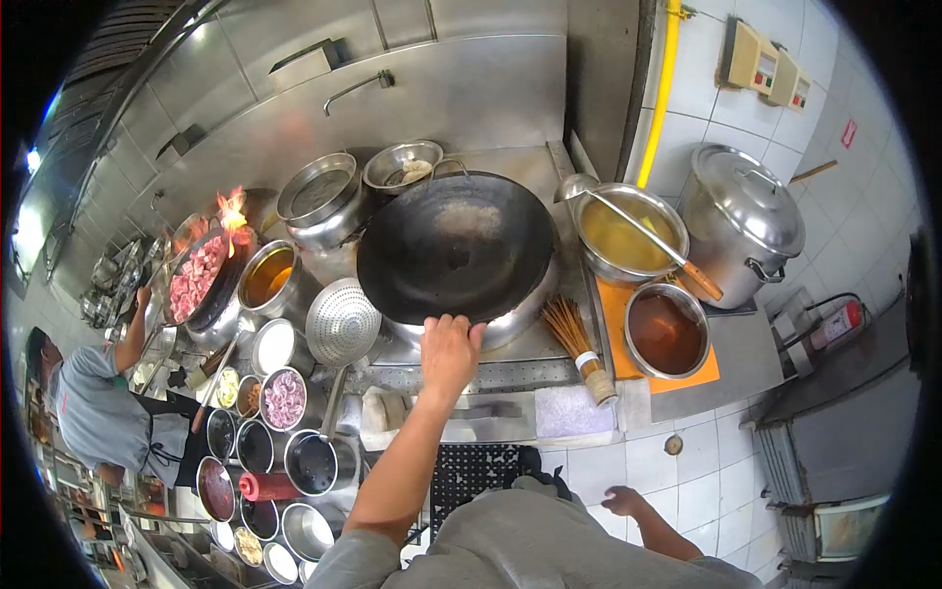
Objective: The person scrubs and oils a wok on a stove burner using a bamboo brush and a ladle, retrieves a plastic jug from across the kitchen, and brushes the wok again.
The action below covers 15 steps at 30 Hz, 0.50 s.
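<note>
My left hand (449,351) is at the near rim of a large black wok (456,245), its fingers closed over the edge. The wok sits on the burner and looks bare inside, with a lighter patch at its far side. My right hand (622,501) hangs low at my side over the tiled floor, fingers apart and loosely bent, holding nothing. Left of the wok lies a perforated metal strainer (343,319), its handle pointing toward me. To the right of the wok is a bamboo brush (579,348), beside a folded light cloth (572,410).
A pot of yellow liquid (633,236) with a ladle across it, a bowl of brown sauce (667,332) and a lidded pot (751,211) stand right. At left are several ingredient containers, a flaming wok of meat (196,278) and a co-worker (113,407).
</note>
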{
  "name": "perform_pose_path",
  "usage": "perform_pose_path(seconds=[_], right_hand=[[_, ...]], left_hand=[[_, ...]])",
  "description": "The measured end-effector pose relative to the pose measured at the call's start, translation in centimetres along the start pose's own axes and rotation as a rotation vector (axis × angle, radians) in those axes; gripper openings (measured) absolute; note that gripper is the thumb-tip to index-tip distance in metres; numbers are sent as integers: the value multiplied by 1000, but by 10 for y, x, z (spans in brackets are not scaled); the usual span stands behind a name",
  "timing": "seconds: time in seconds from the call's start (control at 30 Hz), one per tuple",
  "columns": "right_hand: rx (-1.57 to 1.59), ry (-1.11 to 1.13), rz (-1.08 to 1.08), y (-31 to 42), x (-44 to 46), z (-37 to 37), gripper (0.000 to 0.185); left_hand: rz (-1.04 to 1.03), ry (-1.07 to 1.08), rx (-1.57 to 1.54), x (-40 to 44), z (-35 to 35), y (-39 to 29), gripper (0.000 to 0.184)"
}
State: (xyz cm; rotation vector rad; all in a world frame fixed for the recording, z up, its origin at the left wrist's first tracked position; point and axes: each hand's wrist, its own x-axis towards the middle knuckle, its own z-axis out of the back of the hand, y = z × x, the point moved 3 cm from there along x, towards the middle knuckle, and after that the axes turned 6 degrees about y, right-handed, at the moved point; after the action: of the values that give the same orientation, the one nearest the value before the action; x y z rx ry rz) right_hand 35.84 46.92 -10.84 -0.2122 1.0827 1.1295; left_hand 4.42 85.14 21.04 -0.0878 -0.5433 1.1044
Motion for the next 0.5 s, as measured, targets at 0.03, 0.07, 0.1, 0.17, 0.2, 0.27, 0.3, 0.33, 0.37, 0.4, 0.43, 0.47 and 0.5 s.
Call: perform_pose_path(seconds=[0.03,0.07,0.1,0.17,0.2,0.27,0.3,0.33,0.37,0.4,0.43,0.47,0.5], right_hand=[[152,75,-93,-28,10,-18,44],[332,111,-177,-36,10,-23,39],[508,151,-267,-45,7,-32,34],[750,217,-382,-92,23,-63,18],[860,313,-366,-121,45,-75,18],[996,398,-335,-148,63,-83,18],[1022,389,-321,-149,63,-83,18],[961,282,-316,-134,64,-69,17],[875,202,-311,-115,61,-56,15],[791,123,-301,-88,56,-36,16],[848,103,-253,-69,52,-21,17],[905,77,-202,-51,49,-6,18],[857,18,-206,-28,45,7,19]], left_hand=[[10,2,-8,-3,1,-3,26],[22,9,-15,-6,1,-4,25],[18,-4,-24,-9,1,-4,25],[10,-32,-50,-7,0,-3,25],[10,-32,-42,-7,0,-3,25],[8,-31,-26,-4,3,0,25],[16,-6,-28,-2,5,1,25],[3,-8,-21,1,6,2,26],[2,-12,-30,2,8,3,26],[-2,-18,-38,5,10,4,26],[-9,-19,-39,7,9,6,25],[-20,-24,-41,10,8,9,25],[-31,-32,-42,13,8,10,25]])
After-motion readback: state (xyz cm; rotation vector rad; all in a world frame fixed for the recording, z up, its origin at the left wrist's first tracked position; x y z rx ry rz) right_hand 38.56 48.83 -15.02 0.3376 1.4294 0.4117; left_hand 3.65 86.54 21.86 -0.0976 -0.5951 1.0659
